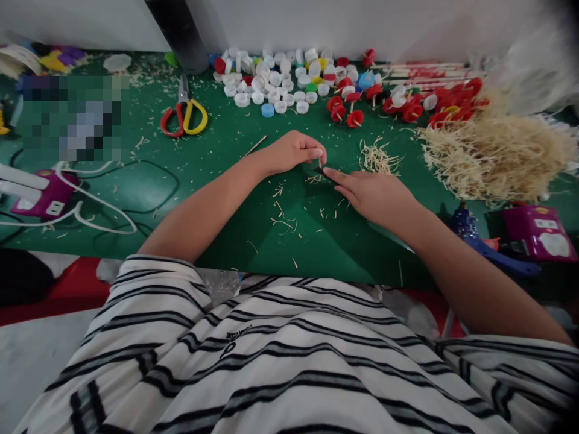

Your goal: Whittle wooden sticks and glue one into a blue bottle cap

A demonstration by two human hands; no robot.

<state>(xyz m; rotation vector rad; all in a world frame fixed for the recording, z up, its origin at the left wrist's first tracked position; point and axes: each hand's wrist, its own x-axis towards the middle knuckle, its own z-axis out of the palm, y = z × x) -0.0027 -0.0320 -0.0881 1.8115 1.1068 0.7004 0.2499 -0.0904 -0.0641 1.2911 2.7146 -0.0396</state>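
My left hand (296, 150) is closed in a pinch above the green table (217, 199), and a short, thin wooden stick (320, 161) points down from its fingertips. Just to the right, my right hand (377, 191) is wrapped around a small dark blade (324, 173), its index finger stretched along it. The blade's tip is close to the stick; whether they touch is hard to tell. Thin wood shavings (280, 224) lie scattered below both hands. A small heap of pale shavings (379, 158) sits behind my right hand.
White bottle caps (271, 78) cover the back middle. Red caps on sticks (411, 111) lie right of them, by a large pile of pale strands (497, 154). Scissors (184, 111) rest at left. A blue glue gun (474, 238) and purple power sockets (540, 232) stand at right.
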